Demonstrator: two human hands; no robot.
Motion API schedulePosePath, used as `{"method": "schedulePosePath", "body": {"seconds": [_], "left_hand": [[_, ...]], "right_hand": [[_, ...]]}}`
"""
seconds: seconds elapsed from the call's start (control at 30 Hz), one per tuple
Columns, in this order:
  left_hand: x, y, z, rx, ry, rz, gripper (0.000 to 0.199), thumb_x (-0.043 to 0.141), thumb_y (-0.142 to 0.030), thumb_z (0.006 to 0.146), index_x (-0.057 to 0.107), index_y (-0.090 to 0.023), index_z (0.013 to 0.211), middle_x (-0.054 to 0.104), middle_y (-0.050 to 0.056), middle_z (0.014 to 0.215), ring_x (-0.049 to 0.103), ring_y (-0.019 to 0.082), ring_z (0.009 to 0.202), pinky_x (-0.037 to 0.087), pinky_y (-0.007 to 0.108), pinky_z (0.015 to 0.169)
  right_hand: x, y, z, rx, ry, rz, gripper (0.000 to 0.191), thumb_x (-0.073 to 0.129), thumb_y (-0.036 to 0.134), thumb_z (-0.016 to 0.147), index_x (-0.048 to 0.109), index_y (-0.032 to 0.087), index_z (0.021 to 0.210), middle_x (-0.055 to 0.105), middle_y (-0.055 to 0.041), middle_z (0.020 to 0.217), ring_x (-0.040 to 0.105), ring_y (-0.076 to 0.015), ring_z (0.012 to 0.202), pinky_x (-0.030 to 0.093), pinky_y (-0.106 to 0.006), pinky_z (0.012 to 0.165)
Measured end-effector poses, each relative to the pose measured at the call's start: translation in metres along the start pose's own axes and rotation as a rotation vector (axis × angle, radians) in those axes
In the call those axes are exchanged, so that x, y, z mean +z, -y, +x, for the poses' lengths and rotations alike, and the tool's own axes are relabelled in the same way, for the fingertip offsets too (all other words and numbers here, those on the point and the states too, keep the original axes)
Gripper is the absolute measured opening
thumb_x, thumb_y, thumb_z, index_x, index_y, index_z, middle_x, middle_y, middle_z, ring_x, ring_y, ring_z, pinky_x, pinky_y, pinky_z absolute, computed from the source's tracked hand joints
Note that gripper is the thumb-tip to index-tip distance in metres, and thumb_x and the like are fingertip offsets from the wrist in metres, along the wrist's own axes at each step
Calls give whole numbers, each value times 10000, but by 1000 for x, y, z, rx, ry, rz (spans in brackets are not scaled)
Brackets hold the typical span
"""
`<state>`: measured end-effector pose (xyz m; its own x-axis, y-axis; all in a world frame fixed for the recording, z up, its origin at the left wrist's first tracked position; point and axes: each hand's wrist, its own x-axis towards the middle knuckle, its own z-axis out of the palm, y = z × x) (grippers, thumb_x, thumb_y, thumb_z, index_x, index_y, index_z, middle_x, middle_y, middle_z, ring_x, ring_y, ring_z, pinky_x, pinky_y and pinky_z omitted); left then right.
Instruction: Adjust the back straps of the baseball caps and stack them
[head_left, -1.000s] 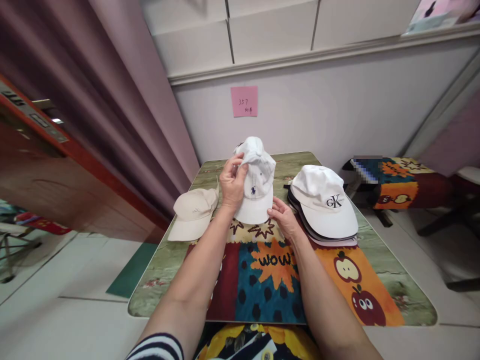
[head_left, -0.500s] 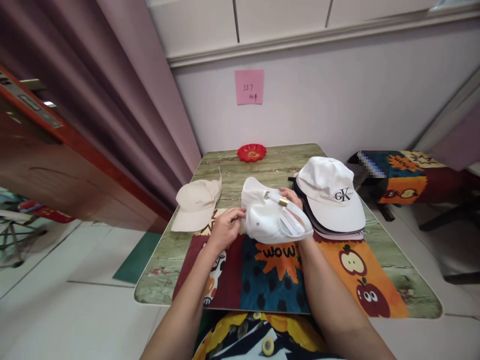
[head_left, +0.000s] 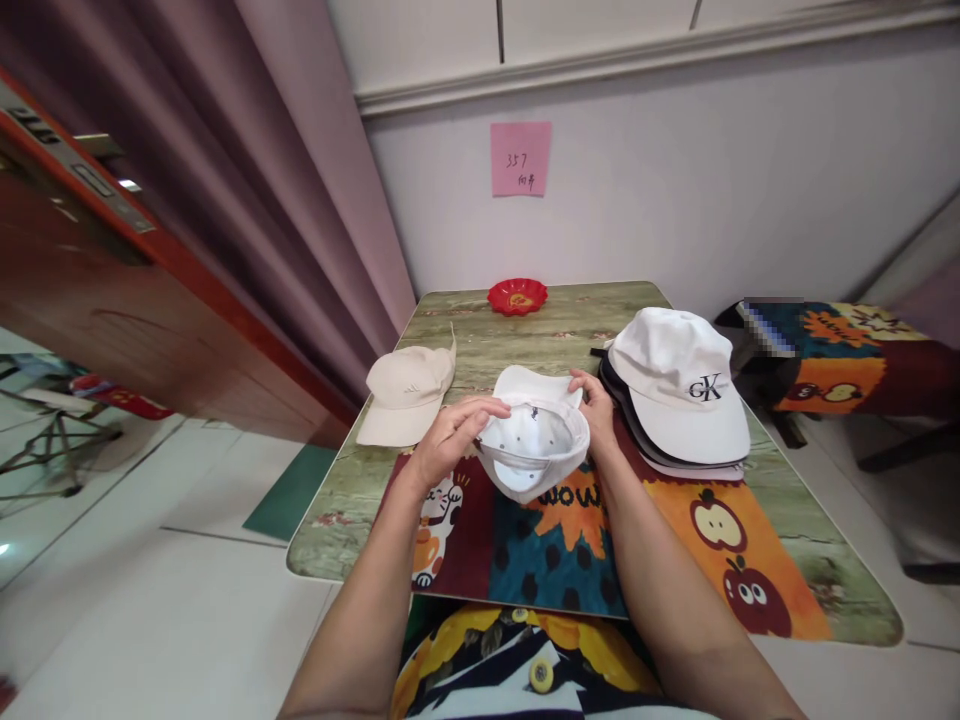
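A white cap [head_left: 529, 450] is turned so that its hollow inside faces up toward me, its brim on the far side. My right hand [head_left: 598, 412] grips the cap's right edge near the brim. At the cap's left edge, my left hand [head_left: 459, 435] touches the rim, with fingers stretched over it toward the brim. Left of my hands, a beige cap [head_left: 409, 395] lies on the table. A stack topped by a white cap with black letters [head_left: 675, 385] stands just right of my right hand, with darker and pinkish caps under it.
A red scalloped dish [head_left: 517, 297] sits at the back of the wood-patterned table [head_left: 330, 530]. A colourful printed mat [head_left: 457, 560] covers the near part. A pink note [head_left: 520, 160] is on the wall. Another mat-covered surface [head_left: 862, 350] stands at the right.
The held white cap has been turned over, so its inside now shows instead of its outer back. My left fingers have moved onto its rim. The view has shifted slightly.
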<state>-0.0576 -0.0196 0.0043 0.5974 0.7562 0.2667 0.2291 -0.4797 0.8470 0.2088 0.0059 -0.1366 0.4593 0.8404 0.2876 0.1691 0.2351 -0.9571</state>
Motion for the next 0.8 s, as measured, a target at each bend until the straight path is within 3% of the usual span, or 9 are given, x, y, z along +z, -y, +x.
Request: {"method": "schedulePosePath", "body": {"seconds": [0.1,0.17,0.23,0.3,0.4,0.5,0.57,0.67,0.8], "left_hand": [[-8,4,-7,-28,175,-54,369,633,-440,916,735,-202,1179,685,114,1298,558,312,1303,348,446,1163],[-10,5,-9,-34,192,-141,456,703,-467,856,713,-203,1227,654,126,1346,533,335,1330,350,454,1158],[-9,7,-9,-55,165,-241,531,759,-474,800,692,-198,1248,630,137,1380,524,346,1340,379,449,1133],[-6,10,-8,-107,119,-231,465,801,-444,762,723,-190,1144,645,130,1355,557,331,1301,416,411,1090],[1,15,-4,-229,-45,-105,292,763,-439,808,733,-165,904,739,86,1087,668,246,1034,491,317,906],[8,17,0,-262,-222,-65,302,724,-461,833,734,-162,875,741,41,880,664,192,824,485,268,738],[13,14,4,-237,-228,-27,274,728,-435,827,757,-171,893,757,40,898,675,199,845,488,272,753],[21,6,11,-202,-185,77,232,712,-394,837,775,-190,930,777,42,959,692,213,912,491,289,822],[32,-9,19,-196,-181,221,198,690,-376,836,760,-193,861,767,29,889,683,199,840,473,291,780]], "right_hand": [[9,-6,1,118,-43,126,185,677,325,658,575,221,773,633,-132,1349,596,-288,1200,471,-406,998],[14,-9,2,193,-55,218,233,696,340,633,564,218,780,616,-127,1379,618,-276,1165,495,-385,957],[16,-10,2,236,-56,265,264,706,354,618,566,212,790,620,-126,1365,646,-259,1105,518,-363,907],[16,-9,3,249,-65,253,284,695,384,642,592,203,836,667,-125,1260,669,-243,1013,536,-357,851],[10,2,5,245,-87,201,356,640,451,751,637,181,983,716,-109,1062,667,-233,914,543,-381,828],[0,29,2,62,-152,85,391,616,485,848,662,170,1076,717,-123,1097,649,-254,1032,497,-426,971],[-7,54,-4,-173,-143,12,348,592,468,907,684,187,1092,697,-132,1206,618,-271,1171,433,-448,1075],[-14,90,-16,-371,124,-11,281,587,440,942,731,226,1054,708,-108,1225,617,-281,1210,412,-452,1104],[-19,110,-24,-193,620,-27,345,759,479,820,770,229,1057,772,-74,1057,684,-290,1051,459,-434,1025]]}}
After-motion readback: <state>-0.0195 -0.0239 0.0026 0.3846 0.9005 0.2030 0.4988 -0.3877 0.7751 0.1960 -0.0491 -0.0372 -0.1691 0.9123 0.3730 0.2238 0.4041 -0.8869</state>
